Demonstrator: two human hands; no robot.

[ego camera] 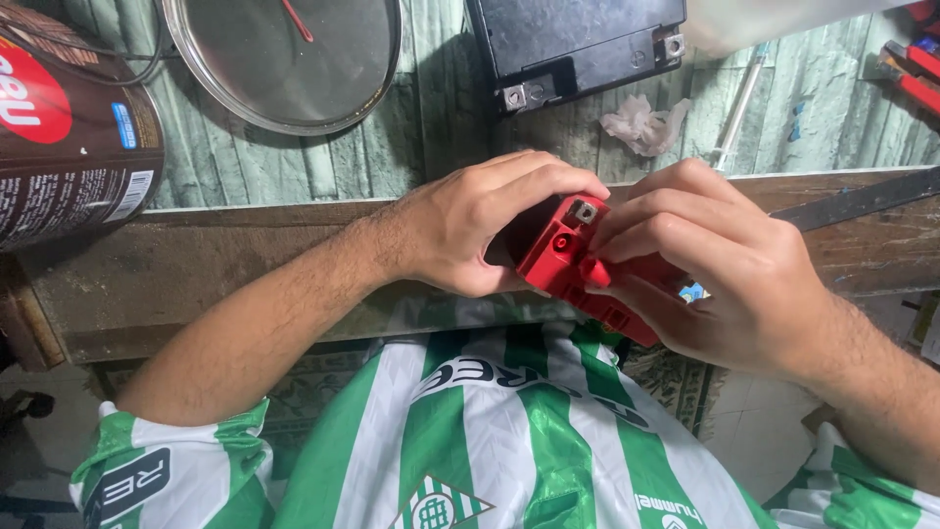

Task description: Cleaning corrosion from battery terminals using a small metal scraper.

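Note:
Both of my hands hold a small red plastic block (573, 266) with a metal terminal on its top corner, just above my green-and-white striped shirt. My left hand (485, 220) wraps over its left end from above. My right hand (720, 264) grips its right side, with the thumb and forefinger pinching near the terminal and a round red cap. Much of the block is hidden under my fingers.
A wooden workbench edge (196, 264) runs across in front of me. On the bench stand a dark can (69, 127), a round metal lid (284, 59), a black battery (578, 39), a crumpled tissue (641, 122), a metal rod (734, 113) and red-handled tools (906, 64).

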